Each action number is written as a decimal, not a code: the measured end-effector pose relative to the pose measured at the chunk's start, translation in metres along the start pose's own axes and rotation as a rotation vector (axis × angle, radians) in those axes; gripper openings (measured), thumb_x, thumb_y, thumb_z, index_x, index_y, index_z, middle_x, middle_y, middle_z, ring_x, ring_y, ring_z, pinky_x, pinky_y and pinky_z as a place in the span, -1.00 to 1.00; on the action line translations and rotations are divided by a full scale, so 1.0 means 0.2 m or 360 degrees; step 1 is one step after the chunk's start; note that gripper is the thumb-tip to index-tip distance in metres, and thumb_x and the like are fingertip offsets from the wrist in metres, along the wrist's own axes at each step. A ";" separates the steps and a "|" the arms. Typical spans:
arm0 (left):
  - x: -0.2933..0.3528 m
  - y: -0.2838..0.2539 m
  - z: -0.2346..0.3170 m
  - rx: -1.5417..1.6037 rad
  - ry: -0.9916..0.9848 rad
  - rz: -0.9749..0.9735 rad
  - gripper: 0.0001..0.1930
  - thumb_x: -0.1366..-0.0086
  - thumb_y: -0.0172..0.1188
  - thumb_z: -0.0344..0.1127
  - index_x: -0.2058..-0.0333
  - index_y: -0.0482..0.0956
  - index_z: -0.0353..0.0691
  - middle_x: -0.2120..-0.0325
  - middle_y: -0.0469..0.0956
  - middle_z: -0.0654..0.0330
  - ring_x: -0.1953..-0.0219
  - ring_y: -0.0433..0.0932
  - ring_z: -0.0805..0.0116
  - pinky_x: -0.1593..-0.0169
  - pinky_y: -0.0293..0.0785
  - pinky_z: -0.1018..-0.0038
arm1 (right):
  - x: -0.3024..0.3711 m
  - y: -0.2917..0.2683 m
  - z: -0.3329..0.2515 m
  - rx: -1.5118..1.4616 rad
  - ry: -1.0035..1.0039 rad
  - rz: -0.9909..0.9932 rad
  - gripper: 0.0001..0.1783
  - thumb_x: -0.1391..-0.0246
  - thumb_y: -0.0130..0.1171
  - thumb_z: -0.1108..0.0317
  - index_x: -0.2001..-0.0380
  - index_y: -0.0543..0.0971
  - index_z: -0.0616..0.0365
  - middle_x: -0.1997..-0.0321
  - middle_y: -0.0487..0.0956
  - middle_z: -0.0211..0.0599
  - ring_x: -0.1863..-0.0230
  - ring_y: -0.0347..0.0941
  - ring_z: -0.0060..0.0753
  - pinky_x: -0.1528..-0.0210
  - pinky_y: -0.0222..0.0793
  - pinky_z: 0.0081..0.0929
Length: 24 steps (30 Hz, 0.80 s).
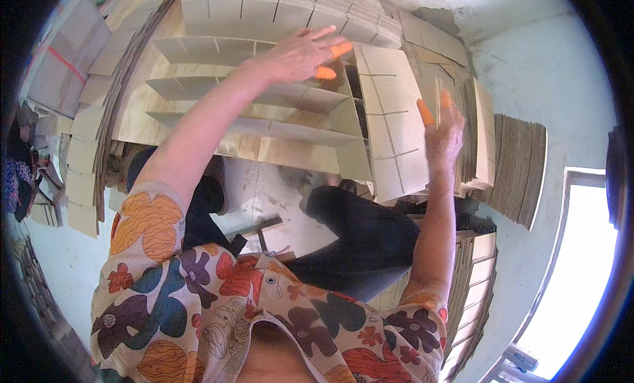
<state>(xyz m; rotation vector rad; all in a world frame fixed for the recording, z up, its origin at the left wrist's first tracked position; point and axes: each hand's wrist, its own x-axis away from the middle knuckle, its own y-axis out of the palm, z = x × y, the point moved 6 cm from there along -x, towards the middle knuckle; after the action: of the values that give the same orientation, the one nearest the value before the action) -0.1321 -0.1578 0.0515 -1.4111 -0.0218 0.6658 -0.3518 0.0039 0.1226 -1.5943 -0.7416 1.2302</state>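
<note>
My left hand [297, 56] is spread over the far part of a wooden board, with orange covers on some fingertips. Beneath and beside it, several long cardboard strips [247, 87] stand on edge in rows. My right hand [444, 132], also with orange fingertip covers, is raised at the right, thumb and fingers apart. It is beside a slotted cardboard sheet [394, 112] that lies tilted on top of a pile. A pale thin edge shows between its fingertips; whether the hand touches it, I cannot tell.
Slotted cardboard strips are stacked along the far edge [284, 13] of the board [132, 122]. More cardboard piles [518, 165] stand at the right by the wall. Flattened sheets [82, 145] lean at the left. My dark-trousered legs [356, 238] are below the board.
</note>
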 end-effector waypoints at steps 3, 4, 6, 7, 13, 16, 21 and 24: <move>-0.01 0.09 0.03 -0.0104 -0.0039 -0.0387 -0.47 -0.24 0.08 -0.20 -0.17 0.24 -0.16 -0.24 0.15 0.21 -0.32 0.00 0.19 -0.31 -0.02 0.10 | 0.01 0.12 0.33 -0.0260 0.0281 -0.0218 -0.18 0.12 0.31 -0.05 -0.11 0.31 0.26 -0.07 0.39 0.18 -0.02 0.40 0.00 -0.07 0.29 -0.13; -0.03 0.07 0.04 -0.0012 -0.0057 -0.0377 -0.47 -0.25 0.08 -0.19 -0.17 0.25 -0.16 -0.23 0.16 0.19 -0.32 0.01 0.19 -0.31 -0.02 0.13 | 0.03 0.19 0.44 -0.0463 0.0439 -0.0415 -0.14 0.15 0.33 -0.06 -0.11 0.31 0.29 -0.10 0.37 0.23 -0.05 0.39 -0.01 -0.08 0.27 -0.13; -0.05 -0.01 0.07 0.0171 -0.0108 -0.0372 -0.48 -0.26 0.07 -0.17 -0.17 0.26 -0.15 -0.22 0.20 0.15 -0.32 0.03 0.19 -0.31 -0.02 0.17 | 0.08 0.33 0.59 -0.0763 0.0550 -0.0558 -0.19 0.23 0.40 -0.01 0.03 0.42 0.40 0.09 0.50 0.16 0.10 0.48 -0.22 0.07 0.37 -0.31; -0.04 -0.03 0.05 0.0196 -0.0117 -0.0171 -0.50 -0.25 0.08 -0.18 -0.14 0.29 -0.16 -0.18 0.25 0.12 -0.28 0.10 0.17 -0.28 0.04 0.20 | 0.08 0.32 0.56 -0.0855 0.0584 -0.0622 -0.24 0.23 0.41 0.01 0.07 0.45 0.41 0.17 0.55 0.08 0.17 0.50 -0.29 0.12 0.39 -0.37; 0.12 -0.30 0.08 0.0580 -0.0235 0.0463 -0.62 -0.16 0.22 -0.22 0.05 0.50 -0.20 0.13 0.54 0.04 0.08 0.49 0.10 0.04 0.42 0.31 | 0.08 0.04 0.56 -0.1319 0.0805 -0.0455 -0.48 0.16 0.38 0.20 0.19 0.54 0.37 0.40 0.58 -0.25 0.36 0.48 -0.52 0.30 0.40 -0.56; 0.38 -0.39 0.13 0.0444 -0.0353 0.0455 -0.64 -0.10 0.27 -0.25 0.10 0.54 -0.20 0.23 0.58 0.05 0.22 0.54 0.08 0.18 0.47 0.30 | 0.04 -0.12 0.46 -0.1727 0.0802 -0.0123 -0.43 0.10 0.34 0.26 0.05 0.45 0.39 0.34 0.57 -0.29 0.33 0.46 -0.52 0.21 0.40 -0.53; 0.58 -0.29 0.25 0.0300 -0.0583 0.0126 -0.65 -0.03 0.31 -0.28 0.17 0.57 -0.17 0.36 0.58 0.03 0.34 0.54 0.04 0.26 0.48 0.27 | -0.01 -0.31 -0.01 -0.1477 0.0257 0.0002 -0.35 0.04 0.28 0.39 -0.13 0.32 0.32 0.33 0.55 -0.29 0.35 0.44 -0.54 0.21 0.40 -0.56; 0.61 -0.19 0.26 0.0406 -0.0337 0.0306 -0.69 0.01 0.31 -0.30 0.23 0.59 -0.19 0.48 0.56 0.04 0.41 0.53 0.01 0.33 0.46 0.22 | 0.01 -0.26 -0.29 -0.0999 -0.0176 -0.0094 -0.35 0.05 0.24 0.47 -0.16 0.31 0.23 0.41 0.55 -0.17 0.42 0.45 -0.51 0.34 0.40 -0.54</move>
<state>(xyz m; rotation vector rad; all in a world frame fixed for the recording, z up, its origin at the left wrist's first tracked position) -0.0370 -0.0570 0.0511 -1.1011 0.0316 0.9418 -0.2915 0.0058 0.1726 -1.9895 -1.3306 1.1055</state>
